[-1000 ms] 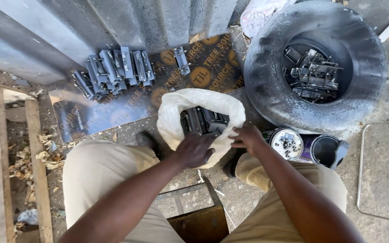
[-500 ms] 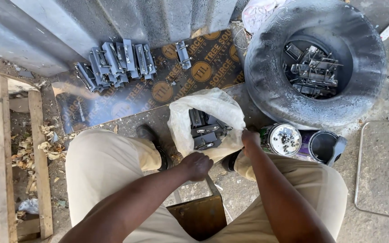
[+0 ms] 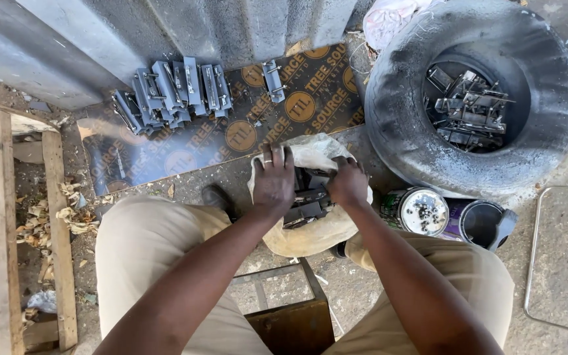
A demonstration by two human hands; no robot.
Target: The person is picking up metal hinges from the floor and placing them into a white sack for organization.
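left hand (image 3: 274, 179) clamps the rim of the pale sack (image 3: 310, 233); right hand (image 3: 348, 183) grips its far edge, dark metal clamps (image 3: 307, 200) lying between them. judged risk: thin sacking may tear or slip, spilling clamps on the floor.

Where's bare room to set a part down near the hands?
Free: the dark printed board between the row of grey metal brackets and the pale plastic sack, and the concrete right of the black tyre. Crowded: the sack mouth, where left hand and right hand meet, the tyre's well, and the open tins.
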